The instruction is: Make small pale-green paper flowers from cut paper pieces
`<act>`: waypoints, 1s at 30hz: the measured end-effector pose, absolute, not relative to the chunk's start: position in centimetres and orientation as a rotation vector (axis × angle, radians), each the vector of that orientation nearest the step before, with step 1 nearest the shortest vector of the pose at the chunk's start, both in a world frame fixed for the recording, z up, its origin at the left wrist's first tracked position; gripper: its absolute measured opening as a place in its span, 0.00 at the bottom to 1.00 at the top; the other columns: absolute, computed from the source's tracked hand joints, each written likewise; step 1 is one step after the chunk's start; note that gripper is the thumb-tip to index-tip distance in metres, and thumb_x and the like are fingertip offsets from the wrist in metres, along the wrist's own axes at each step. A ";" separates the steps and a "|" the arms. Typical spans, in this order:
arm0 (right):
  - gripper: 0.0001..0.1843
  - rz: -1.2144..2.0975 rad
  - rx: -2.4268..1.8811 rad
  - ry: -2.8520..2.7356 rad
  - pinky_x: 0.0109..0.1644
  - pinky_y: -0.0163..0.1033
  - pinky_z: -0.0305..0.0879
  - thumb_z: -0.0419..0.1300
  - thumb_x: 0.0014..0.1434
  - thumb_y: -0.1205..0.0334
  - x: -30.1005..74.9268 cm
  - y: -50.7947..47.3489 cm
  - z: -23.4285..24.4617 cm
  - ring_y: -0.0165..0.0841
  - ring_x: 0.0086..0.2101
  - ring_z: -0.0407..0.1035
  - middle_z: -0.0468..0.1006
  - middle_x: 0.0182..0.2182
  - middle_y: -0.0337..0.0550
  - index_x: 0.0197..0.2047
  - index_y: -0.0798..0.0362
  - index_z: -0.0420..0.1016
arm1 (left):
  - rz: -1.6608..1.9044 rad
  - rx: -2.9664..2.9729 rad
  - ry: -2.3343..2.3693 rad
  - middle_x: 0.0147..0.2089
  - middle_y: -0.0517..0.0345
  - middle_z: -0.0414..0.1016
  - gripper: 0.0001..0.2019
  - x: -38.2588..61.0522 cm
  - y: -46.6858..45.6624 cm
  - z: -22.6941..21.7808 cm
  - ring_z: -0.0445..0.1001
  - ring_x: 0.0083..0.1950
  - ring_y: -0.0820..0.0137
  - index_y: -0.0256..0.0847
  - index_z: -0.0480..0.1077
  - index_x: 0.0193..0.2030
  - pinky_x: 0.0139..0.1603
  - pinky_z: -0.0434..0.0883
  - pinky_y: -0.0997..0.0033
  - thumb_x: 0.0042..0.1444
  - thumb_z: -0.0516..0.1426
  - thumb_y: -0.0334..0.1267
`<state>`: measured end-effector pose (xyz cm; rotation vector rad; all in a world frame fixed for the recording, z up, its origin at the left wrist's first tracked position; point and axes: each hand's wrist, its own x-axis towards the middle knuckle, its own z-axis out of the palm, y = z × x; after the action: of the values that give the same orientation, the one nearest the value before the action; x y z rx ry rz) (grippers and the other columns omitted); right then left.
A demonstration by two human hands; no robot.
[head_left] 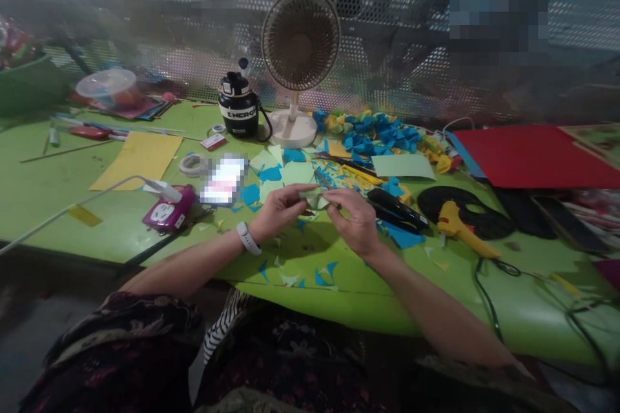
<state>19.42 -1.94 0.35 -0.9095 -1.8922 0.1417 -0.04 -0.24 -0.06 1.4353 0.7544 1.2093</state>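
- We pinch a small folded piece of pale green paper between our left hand and right hand, each grip pressed on it, above the green counter.
- If we squeeze too hard, the paper could tear or bend wrong.
- The black stapler sits near our right hand, so a slip could bump it.
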 end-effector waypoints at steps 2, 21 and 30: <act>0.10 0.098 -0.914 -1.893 0.50 0.48 0.73 0.58 0.64 0.64 19.4 -2.0 0.4 0.39 0.44 0.77 0.83 0.42 0.47 0.45 0.48 0.81 | 1.194 1.350 0.734 0.23 0.67 0.69 0.18 0.1 -0.5 0.1 0.71 0.26 0.78 0.36 0.76 0.51 0.40 0.81 0.68 0.54 0.64 0.38; 0.17 -0.411 -0.902 -2.125 0.65 0.53 0.64 0.56 0.67 0.67 18.2 -2.1 -0.4 0.42 0.59 0.70 0.79 0.54 0.51 0.57 0.57 0.76 | 1.151 0.972 0.789 0.24 0.69 0.71 0.31 0.4 -1.3 0.7 0.73 0.28 0.78 0.39 0.69 0.60 0.44 0.79 0.68 0.49 0.68 0.38; 0.23 -0.159 -0.985 -2.055 0.68 0.58 0.57 0.55 0.65 0.62 18.9 -2.0 0.5 0.43 0.60 0.68 0.75 0.60 0.50 0.62 0.49 0.71 | 1.198 1.158 0.827 0.27 0.62 0.77 0.20 0.1 -0.4 0.5 0.78 0.30 0.74 0.35 0.74 0.49 0.40 0.80 0.70 0.50 0.67 0.40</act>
<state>18.91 -1.97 0.50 -0.9850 -2.0546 -0.1591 0.12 -0.39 0.49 1.1584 0.8269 1.1977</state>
